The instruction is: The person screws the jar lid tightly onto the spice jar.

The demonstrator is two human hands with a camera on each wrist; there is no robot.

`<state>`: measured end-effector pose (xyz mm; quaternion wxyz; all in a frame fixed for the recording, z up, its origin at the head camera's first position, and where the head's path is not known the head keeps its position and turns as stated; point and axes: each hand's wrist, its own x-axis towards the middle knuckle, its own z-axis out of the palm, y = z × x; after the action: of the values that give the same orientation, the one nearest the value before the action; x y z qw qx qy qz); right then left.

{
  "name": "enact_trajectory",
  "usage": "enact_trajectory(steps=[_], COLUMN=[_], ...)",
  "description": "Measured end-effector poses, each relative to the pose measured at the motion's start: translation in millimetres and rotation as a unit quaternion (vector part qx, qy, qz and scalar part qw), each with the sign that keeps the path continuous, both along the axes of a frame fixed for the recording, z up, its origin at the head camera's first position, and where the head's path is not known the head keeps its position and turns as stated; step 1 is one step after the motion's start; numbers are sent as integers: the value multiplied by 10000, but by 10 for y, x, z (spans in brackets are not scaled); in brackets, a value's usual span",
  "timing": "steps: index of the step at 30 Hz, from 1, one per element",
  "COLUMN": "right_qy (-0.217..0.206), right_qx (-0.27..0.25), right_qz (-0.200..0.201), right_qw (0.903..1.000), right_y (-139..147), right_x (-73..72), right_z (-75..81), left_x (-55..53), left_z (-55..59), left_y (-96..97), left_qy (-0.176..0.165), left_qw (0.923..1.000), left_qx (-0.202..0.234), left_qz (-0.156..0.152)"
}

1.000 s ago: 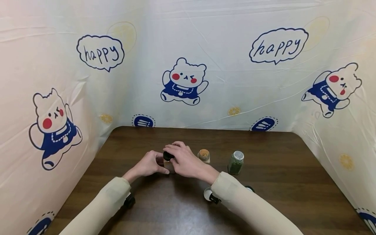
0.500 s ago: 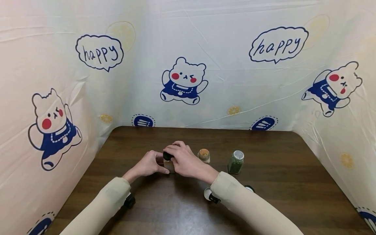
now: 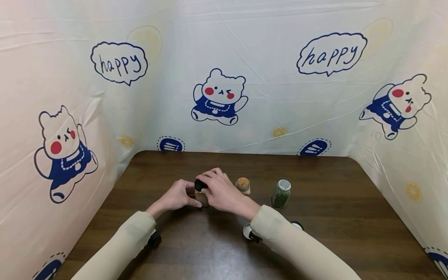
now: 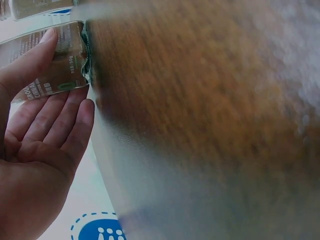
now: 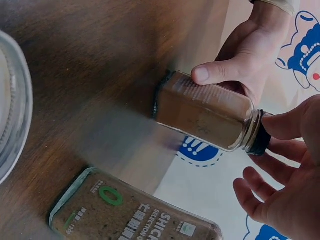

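Note:
A square glass spice jar of brown powder stands upright on the table at the middle left. My left hand grips its body, thumb on the near side and fingers behind, as the left wrist view also shows with the labelled jar. My right hand comes over from the right and pinches the black cap between thumb and fingers. The cap sits at the jar's neck, with a ring of glass thread visible below it. In the head view the right fingers hide part of the jar.
Right of the hands stands a jar with an orange-brown top; further right is a jar of green herbs with a silver top. A white round lid lies by the right wrist, and another lid shows behind the sleeve.
The right hand has turned slightly on the black cap, its fingers shifting a little to the right. The left hand and the jar have stayed in place.

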<state>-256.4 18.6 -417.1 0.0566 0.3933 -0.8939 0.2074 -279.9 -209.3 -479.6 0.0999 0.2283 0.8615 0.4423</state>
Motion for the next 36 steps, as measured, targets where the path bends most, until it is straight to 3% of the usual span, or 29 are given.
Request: enact_trajectory(steps=[9,17,20,22,27,31,36], right_qy=[98,51,-282,-746,-1736,-1935,-1857], right_qx=[168,13,-220,-570,-1526,-1769,-1694], right_qz=[-246,-352,-331,-278,-106,25,-85], right_qw=[9995,9994,9988,9952,9729,9650,9679], right_y=[-35,-38,-12,11,42,38,17], right_x=[-18,-33,-33,-33,-33,-39,-35], right_z=[-15,-16,-41,-54,-43,-42,-77], left_x=[-21,-40,-45,-46,-48,-40,-26], left_z=[-18,-20,-33,-31,-12,-10,-22], left_y=[2,-8,-15,-17,-16,-10,-5], left_qy=[10,-5,15,55,115,67,46], left_qw=[9999,10000,9999,9999,9999,9999,10000], left_qx=[-122,-31,53,52,-27,34,31], left_qz=[-2,-62,-130,-142,-72,-75,-52])
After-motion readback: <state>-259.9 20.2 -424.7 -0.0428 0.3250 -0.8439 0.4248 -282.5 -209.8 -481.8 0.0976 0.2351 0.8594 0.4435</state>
